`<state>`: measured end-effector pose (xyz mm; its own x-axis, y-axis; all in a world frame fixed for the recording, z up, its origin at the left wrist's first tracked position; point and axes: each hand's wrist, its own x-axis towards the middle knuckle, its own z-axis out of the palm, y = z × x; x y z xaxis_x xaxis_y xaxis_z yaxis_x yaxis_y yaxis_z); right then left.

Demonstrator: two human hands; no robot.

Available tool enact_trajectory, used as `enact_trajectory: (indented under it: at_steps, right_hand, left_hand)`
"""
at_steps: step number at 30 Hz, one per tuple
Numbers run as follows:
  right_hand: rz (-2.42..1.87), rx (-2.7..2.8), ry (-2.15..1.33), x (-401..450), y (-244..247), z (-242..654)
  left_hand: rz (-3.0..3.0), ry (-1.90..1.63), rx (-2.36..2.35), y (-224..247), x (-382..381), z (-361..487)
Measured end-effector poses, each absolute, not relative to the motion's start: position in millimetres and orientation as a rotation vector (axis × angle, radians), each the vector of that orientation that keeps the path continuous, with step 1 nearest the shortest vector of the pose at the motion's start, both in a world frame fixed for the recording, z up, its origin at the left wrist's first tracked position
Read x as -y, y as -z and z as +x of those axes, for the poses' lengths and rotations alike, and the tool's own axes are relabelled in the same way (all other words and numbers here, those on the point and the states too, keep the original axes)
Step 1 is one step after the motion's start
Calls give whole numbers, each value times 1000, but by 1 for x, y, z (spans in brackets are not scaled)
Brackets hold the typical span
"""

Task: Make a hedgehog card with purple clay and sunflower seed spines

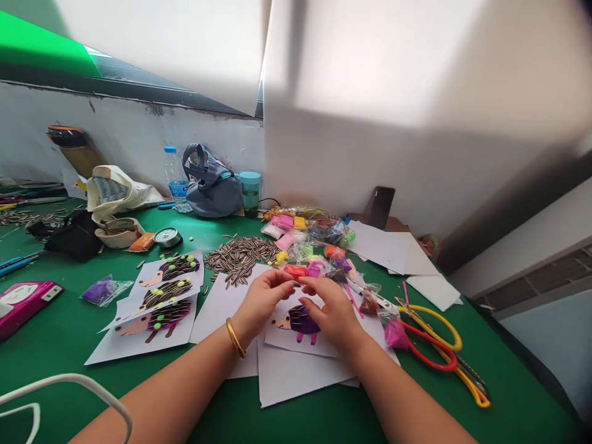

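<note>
My left hand [263, 303], with a gold bracelet [235, 338] at the wrist, has its fingertips pinched close to those of my right hand [333, 311]. Something small and dark shows between the fingertips; I cannot make out which hand holds it. Both hands are above a white sheet with a purple hedgehog figure [303, 319] that has a peach face and pink legs. My right hand partly covers the figure. Behind my hands is a heap of striped sunflower seeds [240, 254]. Finished-looking hedgehog sheets with seed spines and green dots [169, 311] lie to the left.
Bagged coloured clay [283, 222] lies behind the hands. Scissors with yellow and red handles [435, 345] are at the right, near white papers [382, 246]. A pink box [25, 305], a blue bag [215, 194] and a teal cup [250, 194] stand on the green table [324, 422].
</note>
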<state>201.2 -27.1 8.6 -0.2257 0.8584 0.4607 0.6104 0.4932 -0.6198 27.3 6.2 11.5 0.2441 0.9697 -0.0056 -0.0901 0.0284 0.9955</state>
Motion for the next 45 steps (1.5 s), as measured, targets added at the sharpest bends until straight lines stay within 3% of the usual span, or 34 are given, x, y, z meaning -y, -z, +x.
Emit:
enact_trajectory:
  at_steps: [16, 25, 30, 38, 45]
  right_hand:
    - [-1163, 1867, -366, 30, -7, 201]
    - [-1161, 2069, -498, 26, -4, 207]
    - [-1197, 2237, -394, 26, -2, 206]
    - [-1152, 2306, -259, 28, -7, 205]
    - [-1169, 1974, -520, 29, -8, 204]
  left_hand:
    - [1532, -1045, -872, -10, 5, 29]
    - [1996, -1014, -957, -7, 5, 21]
    - [2090, -940, -983, -8, 4, 19]
    - [2127, -917, -954, -13, 5, 18]
    - [1819, -1058, -950, -8, 3, 22]
